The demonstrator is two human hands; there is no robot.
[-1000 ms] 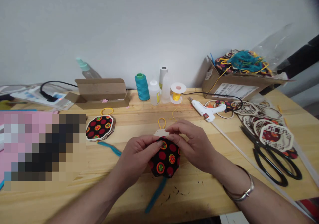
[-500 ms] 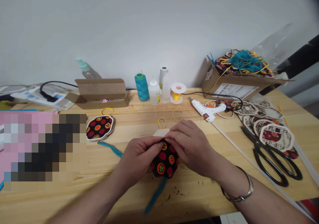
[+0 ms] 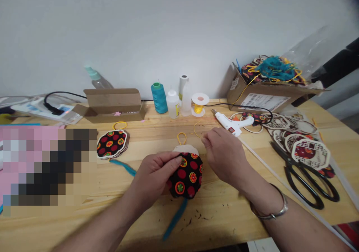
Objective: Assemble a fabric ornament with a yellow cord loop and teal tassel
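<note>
My left hand (image 3: pixel 154 173) grips a fabric-covered pendant (image 3: pixel 188 179), its thumb pressed on the black cloth with red dots and flowers. A pale scalloped board (image 3: pixel 187 148) shows above the cloth, with a yellow cord loop (image 3: pixel 182 137) at its top. From the bottom hangs a teal tassel (image 3: pixel 176 220). Just right of the pendant and apart from it is my right hand (image 3: pixel 224 155), fingers curled together in a pinch; whatever they may hold is hidden. A finished-looking stack of similar pendants (image 3: pixel 112 143) lies to the left.
Black scissors (image 3: pixel 304 181) and lattice-cut wooden pieces (image 3: pixel 310 153) lie at right. A white glue gun (image 3: pixel 234 124) rests behind my right hand. Teal thread (image 3: pixel 159 98), bottles (image 3: pixel 173 105) and a yellow cord spool (image 3: pixel 199 105) stand along the wall between cardboard boxes (image 3: pixel 260 98).
My right hand has come off the pendant's upper edge and moved right, uncovering more of the cloth and board. My left hand keeps its hold in nearly the same place.
</note>
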